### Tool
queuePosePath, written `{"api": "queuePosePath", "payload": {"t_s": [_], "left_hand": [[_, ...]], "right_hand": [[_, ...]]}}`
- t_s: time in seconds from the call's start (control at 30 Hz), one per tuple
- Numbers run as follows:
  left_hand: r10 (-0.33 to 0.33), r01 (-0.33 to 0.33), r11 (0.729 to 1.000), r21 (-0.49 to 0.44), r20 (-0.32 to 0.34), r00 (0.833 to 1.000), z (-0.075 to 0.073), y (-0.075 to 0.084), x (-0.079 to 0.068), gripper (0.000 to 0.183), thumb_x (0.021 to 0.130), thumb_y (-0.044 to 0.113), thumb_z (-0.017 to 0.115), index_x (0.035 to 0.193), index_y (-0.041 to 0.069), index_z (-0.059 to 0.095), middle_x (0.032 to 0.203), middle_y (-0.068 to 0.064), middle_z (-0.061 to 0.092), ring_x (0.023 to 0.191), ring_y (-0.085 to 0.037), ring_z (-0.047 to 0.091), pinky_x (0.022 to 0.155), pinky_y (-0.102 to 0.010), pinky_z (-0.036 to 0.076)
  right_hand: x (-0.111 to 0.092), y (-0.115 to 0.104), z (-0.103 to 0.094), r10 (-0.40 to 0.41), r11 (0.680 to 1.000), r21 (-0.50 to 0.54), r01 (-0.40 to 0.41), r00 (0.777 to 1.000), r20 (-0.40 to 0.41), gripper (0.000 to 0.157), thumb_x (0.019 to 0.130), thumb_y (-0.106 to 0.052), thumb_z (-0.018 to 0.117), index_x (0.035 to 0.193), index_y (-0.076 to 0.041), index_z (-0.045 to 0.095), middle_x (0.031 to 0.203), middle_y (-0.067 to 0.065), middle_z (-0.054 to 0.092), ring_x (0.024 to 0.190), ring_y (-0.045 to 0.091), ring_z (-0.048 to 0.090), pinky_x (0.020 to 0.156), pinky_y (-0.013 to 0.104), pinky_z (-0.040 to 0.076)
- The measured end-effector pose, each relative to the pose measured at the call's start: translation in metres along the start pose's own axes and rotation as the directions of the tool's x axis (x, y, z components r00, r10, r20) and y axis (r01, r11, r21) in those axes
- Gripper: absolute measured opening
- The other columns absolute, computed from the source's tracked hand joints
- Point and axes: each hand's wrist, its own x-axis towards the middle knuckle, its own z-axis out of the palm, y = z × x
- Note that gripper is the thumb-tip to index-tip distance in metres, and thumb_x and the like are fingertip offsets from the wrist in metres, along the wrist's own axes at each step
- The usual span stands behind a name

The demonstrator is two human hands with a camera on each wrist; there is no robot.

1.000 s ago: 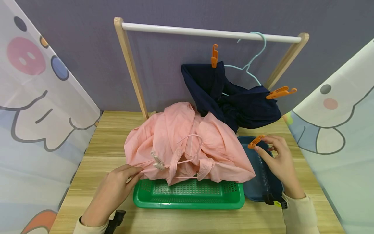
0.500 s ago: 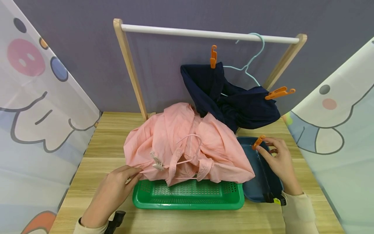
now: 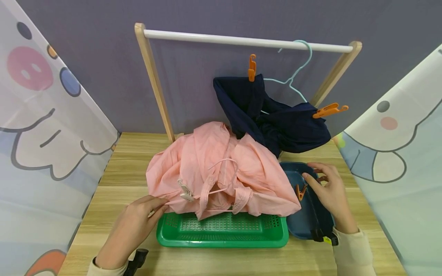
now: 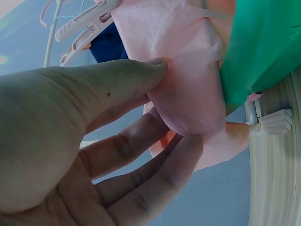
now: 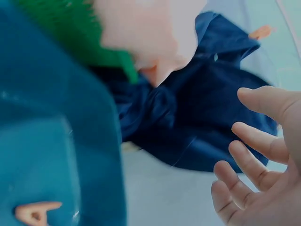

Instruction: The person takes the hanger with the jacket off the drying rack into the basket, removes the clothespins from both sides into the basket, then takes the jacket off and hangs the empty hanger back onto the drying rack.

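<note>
My left hand (image 3: 132, 224) pinches the edge of a pink zip jacket (image 3: 221, 153) between thumb and fingers, as the left wrist view (image 4: 141, 136) confirms. The jacket lies heaped over a green basket (image 3: 222, 242). A pink hanger (image 3: 236, 168) pokes out of its collar, and a white clothespin (image 3: 186, 191) sits on the left. Over the blue tray (image 3: 300, 226) is my right hand (image 3: 329, 188), fingers spread and holding nothing. An orange clothespin (image 3: 301, 192) lies in that tray, also visible low in the right wrist view (image 5: 37, 213).
Behind stands a wooden rack with a white rail (image 3: 224, 38). From it, on a light blue hanger (image 3: 293, 74), hangs a navy garment (image 3: 286, 126) with two orange clothespins (image 3: 252, 68) clipped to it. Printed curtains (image 3: 41, 115) flank the wooden tabletop (image 3: 124, 165).
My right hand has let go of the orange clothespin, which dropped from its fingertips into the blue tray. My left hand keeps its hold on the jacket.
</note>
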Motion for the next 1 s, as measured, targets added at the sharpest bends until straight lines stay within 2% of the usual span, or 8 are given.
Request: {"api": "queuePosePath", "payload": {"t_s": [0.17, 0.33, 0.43, 0.5, 0.6, 0.7, 0.87, 1.0], "left_hand": [[0.002, -0.002, 1.0, -0.003, 0.002, 1.0, 0.0, -0.001, 0.001, 0.023, 0.083, 0.013, 0.083, 0.105, 0.016, 0.08, 0.096, 0.005, 0.072, 0.082, -0.013, 0.068, 0.066, -0.039, 0.057], [-0.002, 0.002, 1.0, -0.006, 0.01, 1.0, 0.0, -0.002, 0.001, 0.024, 0.083, 0.013, 0.082, 0.106, 0.016, 0.079, 0.097, 0.005, 0.072, 0.083, -0.014, 0.068, 0.067, -0.04, 0.058], [-0.006, 0.006, 1.0, -0.007, 0.016, 1.0, 0.0, -0.002, 0.002, 0.024, 0.083, 0.014, 0.083, 0.107, 0.016, 0.079, 0.097, 0.005, 0.072, 0.083, -0.013, 0.068, 0.067, -0.039, 0.058], [-0.011, 0.011, 1.0, -0.007, 0.019, 1.0, -0.001, -0.002, 0.002, 0.024, 0.083, 0.014, 0.083, 0.106, 0.017, 0.079, 0.096, 0.005, 0.072, 0.082, -0.013, 0.068, 0.066, -0.039, 0.057], [-0.019, 0.019, 1.0, -0.007, 0.024, 1.0, -0.001, -0.002, 0.002, 0.022, 0.083, 0.014, 0.083, 0.105, 0.016, 0.079, 0.095, 0.005, 0.071, 0.08, -0.012, 0.067, 0.065, -0.038, 0.057], [-0.024, 0.025, 1.0, -0.008, 0.029, 0.999, -0.002, -0.002, 0.003, 0.023, 0.083, 0.014, 0.083, 0.105, 0.016, 0.079, 0.096, 0.005, 0.071, 0.08, -0.011, 0.067, 0.065, -0.038, 0.057], [-0.039, 0.039, 0.999, -0.009, 0.04, 0.998, -0.002, -0.002, 0.002, 0.023, 0.083, 0.014, 0.083, 0.107, 0.017, 0.079, 0.096, 0.006, 0.071, 0.08, -0.011, 0.067, 0.065, -0.037, 0.057], [-0.041, 0.041, 0.999, -0.005, 0.04, 0.998, -0.001, -0.002, 0.002, 0.023, 0.084, 0.015, 0.083, 0.106, 0.018, 0.079, 0.096, 0.007, 0.071, 0.079, -0.011, 0.066, 0.064, -0.036, 0.056]], "right_hand": [[0.001, -0.026, 0.0, -0.119, 0.992, -0.03, 0.12, 0.992, 0.043, 0.043, 0.081, 0.008, 0.078, 0.122, -0.003, 0.069, 0.117, 0.01, 0.06, 0.103, 0.014, 0.049, 0.078, 0.022, 0.039], [0.0, -0.059, 0.006, -0.221, 0.975, -0.002, 0.222, 0.972, 0.084, 0.049, 0.077, 0.006, 0.082, 0.122, -0.006, 0.07, 0.119, 0.009, 0.061, 0.11, 0.012, 0.05, 0.086, 0.019, 0.039], [-0.002, -0.079, 0.014, -0.298, 0.954, 0.046, 0.296, 0.951, 0.075, 0.036, 0.086, -0.012, 0.08, 0.12, -0.005, 0.07, 0.118, 0.01, 0.061, 0.11, 0.016, 0.051, 0.086, 0.018, 0.039], [-0.004, -0.092, 0.022, -0.362, 0.932, 0.062, 0.358, 0.93, 0.064, 0.035, 0.093, -0.029, 0.075, 0.117, -0.004, 0.071, 0.117, 0.011, 0.062, 0.109, 0.02, 0.052, 0.088, 0.019, 0.039], [-0.006, -0.111, 0.036, -0.448, 0.893, 0.089, 0.442, 0.892, 0.065, 0.045, 0.098, -0.044, 0.063, 0.116, -0.004, 0.07, 0.115, 0.011, 0.062, 0.107, 0.024, 0.053, 0.093, 0.021, 0.039], [-0.006, -0.13, 0.052, -0.508, 0.858, 0.129, 0.496, 0.858, 0.08, 0.041, 0.1, -0.042, 0.062, 0.118, -0.006, 0.07, 0.115, 0.009, 0.061, 0.106, 0.025, 0.053, 0.095, 0.022, 0.039], [-0.003, -0.162, 0.075, -0.597, 0.794, 0.222, 0.566, 0.795, 0.111, 0.036, 0.101, -0.034, 0.062, 0.12, -0.004, 0.067, 0.115, 0.008, 0.059, 0.103, 0.022, 0.055, 0.088, 0.022, 0.045], [-0.005, -0.18, 0.094, -0.639, 0.766, 0.258, 0.589, 0.744, 0.196, 0.034, 0.101, -0.03, 0.063, 0.124, -0.005, 0.065, 0.115, 0.006, 0.058, 0.101, 0.017, 0.055, 0.084, 0.021, 0.047]]}}
